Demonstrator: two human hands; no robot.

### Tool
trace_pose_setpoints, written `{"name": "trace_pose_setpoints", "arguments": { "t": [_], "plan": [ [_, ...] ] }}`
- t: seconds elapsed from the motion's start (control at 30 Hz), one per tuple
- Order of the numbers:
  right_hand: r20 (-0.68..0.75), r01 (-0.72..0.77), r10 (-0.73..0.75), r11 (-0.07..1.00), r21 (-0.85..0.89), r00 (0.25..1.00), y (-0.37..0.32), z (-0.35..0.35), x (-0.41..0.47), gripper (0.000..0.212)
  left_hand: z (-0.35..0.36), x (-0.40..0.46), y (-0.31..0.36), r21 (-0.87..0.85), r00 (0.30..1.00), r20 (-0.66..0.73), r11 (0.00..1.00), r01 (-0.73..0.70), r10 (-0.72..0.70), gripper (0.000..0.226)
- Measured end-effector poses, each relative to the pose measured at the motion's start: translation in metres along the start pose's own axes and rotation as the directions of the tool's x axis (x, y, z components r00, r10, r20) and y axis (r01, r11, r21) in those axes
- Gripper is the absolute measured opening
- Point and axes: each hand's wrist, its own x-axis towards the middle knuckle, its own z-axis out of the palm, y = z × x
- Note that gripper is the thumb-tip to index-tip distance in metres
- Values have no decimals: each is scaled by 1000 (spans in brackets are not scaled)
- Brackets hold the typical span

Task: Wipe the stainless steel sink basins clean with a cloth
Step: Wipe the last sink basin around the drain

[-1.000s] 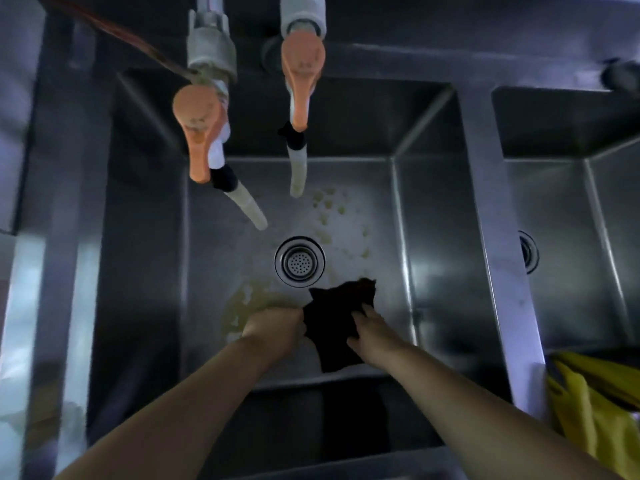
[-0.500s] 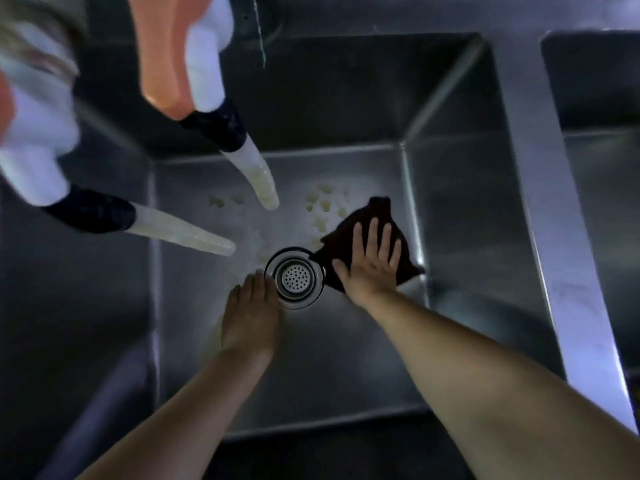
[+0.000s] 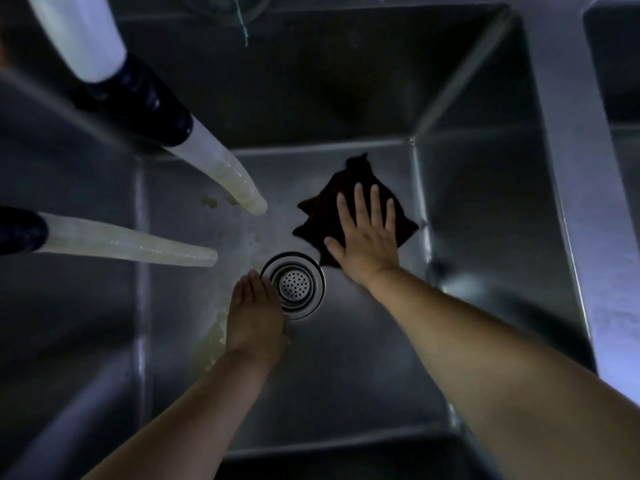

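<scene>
Down on the basin floor: both hands lie flat on the steel of the stainless steel sink basin (image 3: 363, 393), seen from above.
Right hand: the right hand (image 3: 363, 237) is spread wide, its fingers (image 3: 358, 199) straight and fanned, palm pressing down on the dark cloth (image 3: 323, 216); nothing is curled round the fabric.
Cloth: it lies crumpled and roughly diamond-shaped on the basin floor, near the far right corner, just beyond and to the right of the drain strainer (image 3: 293, 285). Its near right part is hidden under the palm.
Left hand: the left hand (image 3: 254, 315) is released and holds nothing; its fingers are straight and close together, resting on the basin floor with the fingertips touching the left rim of the drain strainer.
Residue: a yellowish smear (image 3: 211, 341) lies on the floor just left of the left hand, and small yellowish spots (image 3: 209, 201) sit near the far wall.
Spouts: two pale translucent hose spouts (image 3: 221, 168) with dark collars hang over the left side of the basin, well above the floor.
Neighbouring basin: a second basin (image 3: 620, 81) shows at the right edge, past a flat steel divider (image 3: 568, 161).
</scene>
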Motion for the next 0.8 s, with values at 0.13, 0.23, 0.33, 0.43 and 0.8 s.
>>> {"name": "trace_pose_setpoints", "arguments": {
  "t": [0.13, 0.23, 0.33, 0.43, 0.8],
  "plan": [
    [-10, 0, 0, 999, 36, 1000, -11, 19, -81, 79, -3, -3, -1, -37, 1000, 18, 999, 6, -5, 105],
    [12, -15, 15, 1000, 18, 1000, -18, 30, -115, 80, -7, -2, -1, -30, 999, 33, 1000, -5, 6, 106],
    [14, -86, 85, 995, 55, 996, -26, 24, -99, 82, -8, -4, -1, -38, 1000, 10, 999, -6, 7, 106],
    [14, -113, 112, 989, 95, 994, -36, 13, -55, 79, -9, -4, -1, -48, 999, -52, 999, 4, -6, 105],
    [-30, 371, -374, 926, -72, 927, -72, -22, 99, 70, -4, 7, 4, 64, 998, 67, 998, -3, -1, 110]
  ]
}}
